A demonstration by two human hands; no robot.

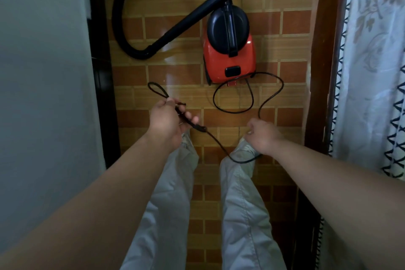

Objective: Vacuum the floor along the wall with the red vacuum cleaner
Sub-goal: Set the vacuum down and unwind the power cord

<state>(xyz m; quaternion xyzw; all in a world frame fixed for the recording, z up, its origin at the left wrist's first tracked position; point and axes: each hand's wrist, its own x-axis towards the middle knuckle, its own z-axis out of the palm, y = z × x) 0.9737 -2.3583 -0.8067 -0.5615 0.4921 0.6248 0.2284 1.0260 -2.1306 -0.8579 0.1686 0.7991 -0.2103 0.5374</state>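
Observation:
The red vacuum cleaner (pixel 229 48) stands on the brick-patterned floor ahead of my feet, with its black hose (pixel 122 6) curving left and its black wand (pixel 197 13) lying across it. Its black power cord (pixel 271 94) loops on the floor behind the body and runs back to me. My left hand (pixel 168 123) grips a folded bundle of the cord, a small loop sticking out past the fingers. My right hand (pixel 263 136) pinches the cord further along, and a slack stretch hangs between the two hands.
A pale wall (pixel 43 72) with a dark skirting edge runs down the left. A dark wooden frame (pixel 322 72) and a patterned white curtain (pixel 372 61) close off the right. My legs in light trousers (pixel 241 204) stand on the narrow floor strip.

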